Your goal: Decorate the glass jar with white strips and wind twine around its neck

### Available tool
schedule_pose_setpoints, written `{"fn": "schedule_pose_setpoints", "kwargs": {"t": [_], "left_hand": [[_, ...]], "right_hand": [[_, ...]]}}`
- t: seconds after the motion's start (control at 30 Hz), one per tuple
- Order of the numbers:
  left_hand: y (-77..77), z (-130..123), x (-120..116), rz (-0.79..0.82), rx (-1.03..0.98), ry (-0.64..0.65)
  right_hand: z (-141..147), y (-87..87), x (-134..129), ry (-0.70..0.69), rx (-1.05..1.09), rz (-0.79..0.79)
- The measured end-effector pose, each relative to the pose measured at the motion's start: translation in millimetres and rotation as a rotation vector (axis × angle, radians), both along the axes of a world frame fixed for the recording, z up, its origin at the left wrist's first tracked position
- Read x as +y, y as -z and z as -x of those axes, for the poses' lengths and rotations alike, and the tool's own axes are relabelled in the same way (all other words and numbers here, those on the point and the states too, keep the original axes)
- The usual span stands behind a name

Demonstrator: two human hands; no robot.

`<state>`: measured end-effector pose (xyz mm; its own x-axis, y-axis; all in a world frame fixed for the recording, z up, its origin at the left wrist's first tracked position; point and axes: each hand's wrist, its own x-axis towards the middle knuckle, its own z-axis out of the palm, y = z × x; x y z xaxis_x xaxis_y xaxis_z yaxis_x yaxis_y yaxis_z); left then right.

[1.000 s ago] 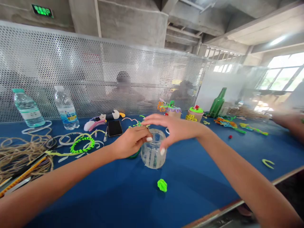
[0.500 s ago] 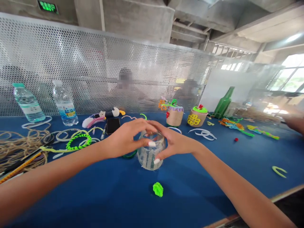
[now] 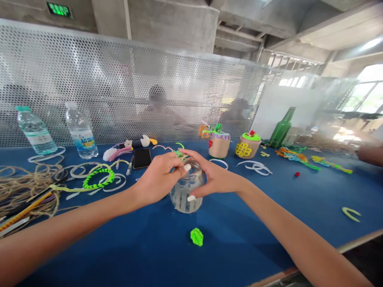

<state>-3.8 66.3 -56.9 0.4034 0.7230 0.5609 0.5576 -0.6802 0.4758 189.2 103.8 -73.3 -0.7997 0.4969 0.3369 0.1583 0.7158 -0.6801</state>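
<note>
Clear glass jar stands on a blue worktable, gripped from both sides: the left hand curls its fingers over the rim, while the right hand presses fingers and thumb against the glass. A bright green pipe-cleaner tuft lies just in front.

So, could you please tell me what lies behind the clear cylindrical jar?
Lime-green pipe cleaners curl behind the clear jar; your left hand and right hand hide whatever else is there.
</note>
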Motion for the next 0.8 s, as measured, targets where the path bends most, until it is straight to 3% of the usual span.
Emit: {"fn": "schedule_pose_setpoints", "kwargs": {"t": [0.17,0.3,0.4,0.53,0.7,0.8], "left_hand": [[-12.6,6,3,0.114,0.046,0.075],[-12.0,20,1,-0.015,-0.009,0.216],[-9.1,27,-1,-0.164,0.143,0.298],[-7.1,27,-3,-0.281,0.176,0.281],[-1.9,16,-6,-0.070,-0.036,0.206],[-0.7,13,-2,-0.036,-0.024,0.145]], "right_hand": [[0,-0.2,-2,0.007,-0.026,-0.017],[0,-0.2,-2,0.030,-0.032,-0.012],[1,-1.0,-4,0.041,-0.046,-0.036],[3,-3.3,-8,0.047,-0.048,-0.009],[5,-6.2,-14,0.047,-0.075,-0.066],[6,-5.8,-15,0.032,-0.072,-0.058]]}}
